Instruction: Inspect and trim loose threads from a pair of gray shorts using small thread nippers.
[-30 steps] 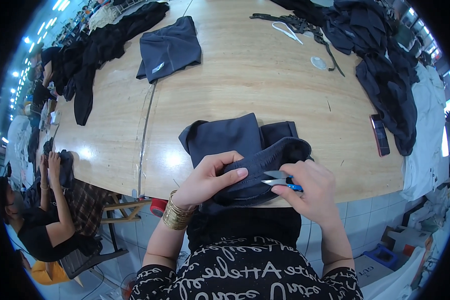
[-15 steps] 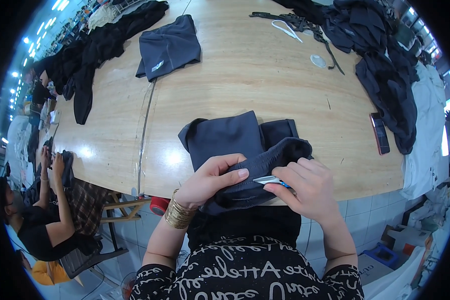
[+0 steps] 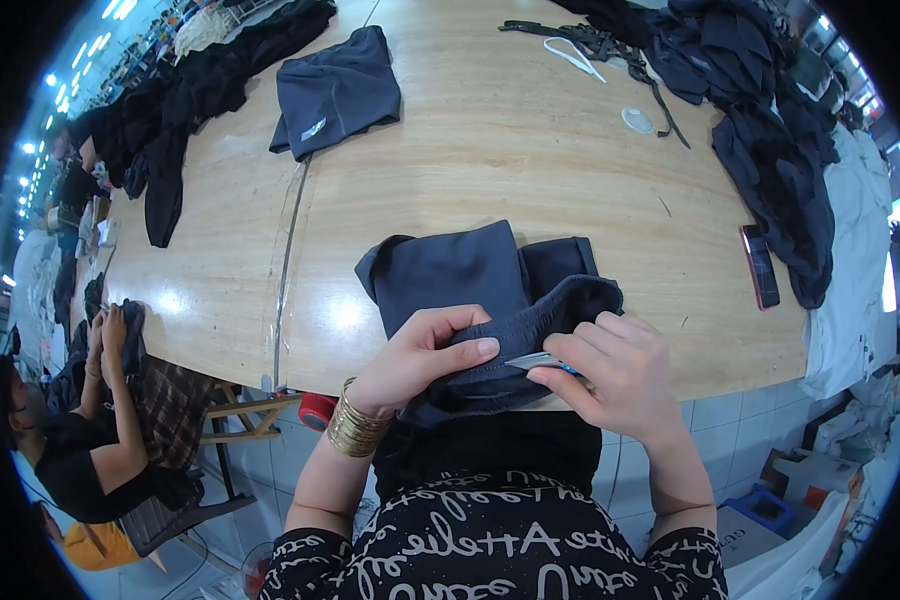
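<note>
A dark navy garment lies at the table's near edge, its gathered elastic waistband lifted toward me. My left hand is closed on the waistband, thumb on top and fingers underneath. In my right hand is a pair of small thread snips with metal blades and a bit of blue at the grip. The blade tips point left and touch or nearly touch the waistband seam, just right of my left thumb. My right palm hides most of the snips' handle.
A folded dark garment lies farther back. Black clothes are heaped at left, navy clothes at right. A phone, a white loop and dark straps rest on the table. A seated co-worker handles dark cloth at left.
The snips have turned slightly in my right hand, and their blades look narrower. My left hand has barely moved. The co-worker's hands at left have come closer together.
</note>
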`<state>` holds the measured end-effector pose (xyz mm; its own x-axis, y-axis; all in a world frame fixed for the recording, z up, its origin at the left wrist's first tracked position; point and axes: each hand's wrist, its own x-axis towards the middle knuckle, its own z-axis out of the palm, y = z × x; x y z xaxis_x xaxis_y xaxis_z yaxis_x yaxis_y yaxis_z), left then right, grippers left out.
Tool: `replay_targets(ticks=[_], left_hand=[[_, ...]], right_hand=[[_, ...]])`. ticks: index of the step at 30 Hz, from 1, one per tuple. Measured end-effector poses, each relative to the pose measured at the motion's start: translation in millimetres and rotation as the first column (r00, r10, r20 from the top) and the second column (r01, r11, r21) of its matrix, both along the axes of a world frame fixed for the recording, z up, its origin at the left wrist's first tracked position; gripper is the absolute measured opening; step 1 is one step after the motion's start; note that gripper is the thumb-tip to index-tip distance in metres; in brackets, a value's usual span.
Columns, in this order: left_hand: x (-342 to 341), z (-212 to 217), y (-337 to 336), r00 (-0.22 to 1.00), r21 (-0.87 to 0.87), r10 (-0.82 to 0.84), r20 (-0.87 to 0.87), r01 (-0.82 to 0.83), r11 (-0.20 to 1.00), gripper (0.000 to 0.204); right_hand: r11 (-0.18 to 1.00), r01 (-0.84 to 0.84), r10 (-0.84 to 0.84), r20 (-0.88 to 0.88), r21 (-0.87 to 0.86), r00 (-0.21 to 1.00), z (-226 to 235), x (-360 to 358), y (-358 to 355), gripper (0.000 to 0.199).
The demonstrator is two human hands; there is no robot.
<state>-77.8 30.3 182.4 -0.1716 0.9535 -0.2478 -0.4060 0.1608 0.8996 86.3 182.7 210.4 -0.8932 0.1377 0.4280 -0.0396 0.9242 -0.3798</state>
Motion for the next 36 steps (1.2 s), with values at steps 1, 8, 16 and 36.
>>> replay_targets(ticks=[1, 8, 16, 36], left_hand=[[-0.5, 0.1, 0.3, 1.000, -0.006, -0.003, -0.005, 0.003, 1.000, 0.016], [-2.6, 1.7, -0.4, 1.000, 0.002, -0.011, -0.012, 0.011, 1.000, 0.016], [-2.5, 0.7, -0.8, 0.994, 0.032, -0.001, -0.106, 0.004, 0.999, 0.016], [-13.1, -19.7, -10.6, -0.061, 0.709, 0.768, -0.638, -0.437, 0.554, 0.027]], right_hand=[[1.000, -0.012, 0.012, 0.004, 0.028, 1.000, 0.2, 0.0, 0.6, 0.021], [0.998, 0.047, -0.048, -0.016, -0.038, 0.999, 1.4, 0.1, 3.7, 0.020], [0.894, 0.123, -0.146, -0.021, -0.431, 0.989, 6.8, -7.2, 16.5, 0.035], [0.978, 0.177, -0.207, -0.459, -0.106, 0.864, -41.2, -5.0, 5.1, 0.032]])
